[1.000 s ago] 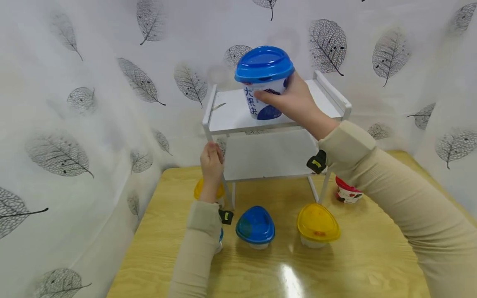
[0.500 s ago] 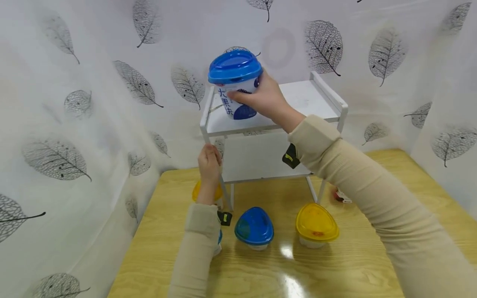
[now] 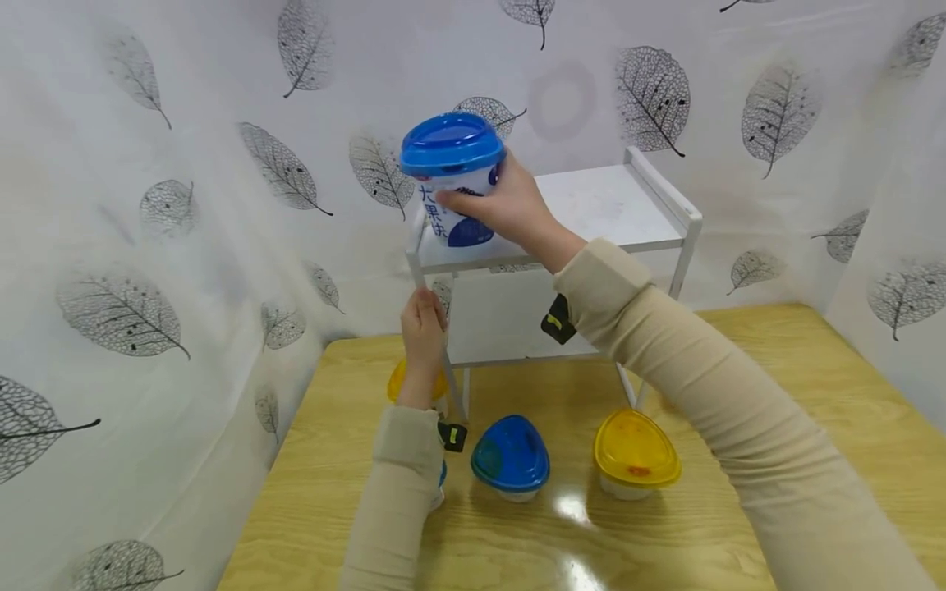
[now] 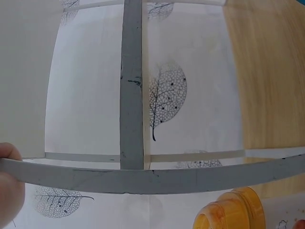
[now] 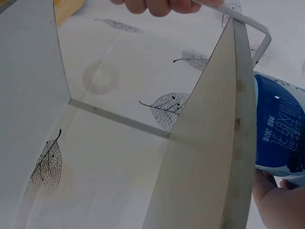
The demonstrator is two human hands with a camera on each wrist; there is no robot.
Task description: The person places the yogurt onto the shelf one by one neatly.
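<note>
My right hand [image 3: 510,205] grips a yogurt cup [image 3: 467,232] with a blue lid, its thumb across the front. The cup is upright over the left end of the white rack's top shelf [image 3: 591,205]. Whether its base touches the shelf cannot be told. Part of the cup [image 5: 279,124] and the right hand [image 5: 281,202] show at the right wrist view's edge. My left hand [image 3: 424,332] holds the rack's front left leg just below the top shelf. In the left wrist view, the left hand [image 4: 9,186] pinches the grey leg [image 4: 95,180].
On the wooden table [image 3: 318,492] stand a blue-lidded cup [image 3: 512,455] and a yellow-lidded cup [image 3: 636,450] before the rack. Another yellow-lidded cup [image 3: 397,379] and a blue-lidded one [image 3: 442,474] are partly behind the left arm. A leaf-print sheet [image 3: 222,246] hangs behind.
My right hand has carried the cup left, from mid-shelf to the shelf's left end. The left hand stays on the leg. The right arm now hides the red-lidded cup at right.
</note>
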